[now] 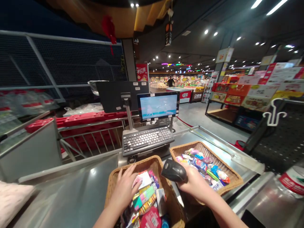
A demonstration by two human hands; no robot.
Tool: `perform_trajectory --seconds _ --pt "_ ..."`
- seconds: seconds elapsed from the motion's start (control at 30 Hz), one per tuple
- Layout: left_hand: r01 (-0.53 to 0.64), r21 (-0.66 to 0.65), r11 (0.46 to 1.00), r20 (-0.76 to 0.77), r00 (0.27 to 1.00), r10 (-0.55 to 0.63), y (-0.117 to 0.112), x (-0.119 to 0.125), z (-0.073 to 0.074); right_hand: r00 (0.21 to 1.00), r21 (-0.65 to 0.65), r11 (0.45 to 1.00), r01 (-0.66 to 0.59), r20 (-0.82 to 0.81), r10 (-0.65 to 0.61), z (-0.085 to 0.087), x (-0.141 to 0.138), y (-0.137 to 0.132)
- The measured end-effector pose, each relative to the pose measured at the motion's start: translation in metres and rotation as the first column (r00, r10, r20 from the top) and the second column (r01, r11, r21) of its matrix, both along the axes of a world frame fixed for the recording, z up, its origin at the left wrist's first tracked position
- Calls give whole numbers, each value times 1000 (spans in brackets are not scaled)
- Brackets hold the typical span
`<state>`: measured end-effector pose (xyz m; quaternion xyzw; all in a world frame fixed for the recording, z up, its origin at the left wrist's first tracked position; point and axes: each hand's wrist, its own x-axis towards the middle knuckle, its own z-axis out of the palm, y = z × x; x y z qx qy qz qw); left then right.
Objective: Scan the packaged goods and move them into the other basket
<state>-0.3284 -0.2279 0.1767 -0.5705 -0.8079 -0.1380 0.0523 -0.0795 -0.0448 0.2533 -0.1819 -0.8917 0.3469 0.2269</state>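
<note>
My right hand (pixel 193 186) grips a barcode scanner (pixel 173 171); my left hand (pixel 123 189) lies open on packets (pixel 144 198) in the lower-center basket (pixel 142 160), and the right basket (pixel 185 147) stays full.

the near wicker basket (pixel 175 205) runs off the bottom edge.

Two slim bare forearms, the left forearm (pixel 106 217) and the right forearm (pixel 229 212), enter from the bottom edge at lower centre and lower right, narrowing toward the wrists. Bare skin runs unbroken from the frame edge to the left hand (pixel 123 190) and the right hand (pixel 196 186). The fingers are slender, though their nails are too small to make out.
</note>
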Motion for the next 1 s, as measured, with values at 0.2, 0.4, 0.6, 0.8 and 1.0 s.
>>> perform_trajectory --seconds 0.2,0.4,0.6,0.8,1.0 --pt "230 32 973 2 973 -230 85 42 10 985 63 983 171 -3 -171 9 43 43" --pt "352 -45 935 26 936 -351 175 94 7 952 92 948 303 18 -306 14 83 89" --pt "340 -202 918 -54 932 -358 252 120 -7 935 74 932 354 2 -355 9 111 128" --pt "299 -397 868 -69 933 -353 307 125 -48 930 49 929 366 -9 -366 0 120 158" --pt "183 -513 838 -76 964 -256 324 128 -88 928 11 928 372 -8 -372 -1 119 178"
